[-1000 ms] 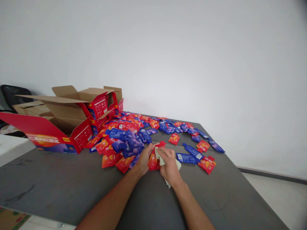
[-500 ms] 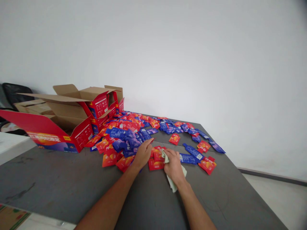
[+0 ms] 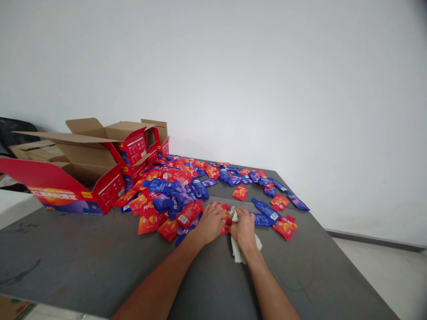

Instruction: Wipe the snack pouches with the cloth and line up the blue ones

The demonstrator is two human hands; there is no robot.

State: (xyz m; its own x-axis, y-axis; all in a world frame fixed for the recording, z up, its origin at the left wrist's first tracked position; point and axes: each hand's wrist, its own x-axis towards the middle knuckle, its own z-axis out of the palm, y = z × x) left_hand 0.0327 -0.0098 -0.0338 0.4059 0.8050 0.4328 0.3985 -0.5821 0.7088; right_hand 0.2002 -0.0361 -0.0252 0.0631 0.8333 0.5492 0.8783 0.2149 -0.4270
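Far to the left of the fingers stand the open cartons (image 3: 83, 178), their flaps up, at the worktop's (image 3: 83, 262) far left. Between them and the hands spreads a heap of red and blue sachets (image 3: 173, 191), reaching right up to the fingertips. The left hand (image 3: 211, 222) lies flat with its fingers spread narrowly over a red sachet (image 3: 227, 218), pinning it to the worktop. Touching it on the right, the right hand (image 3: 245, 227) is curled around a pale cloth (image 3: 237, 249), whose tail hangs out under the wrist. This looks like the wiping step on one pinned sachet. The next move would call for a steady hold while the cloth rubs across. More loose sachets (image 3: 283, 224) lie just right of the fingers.
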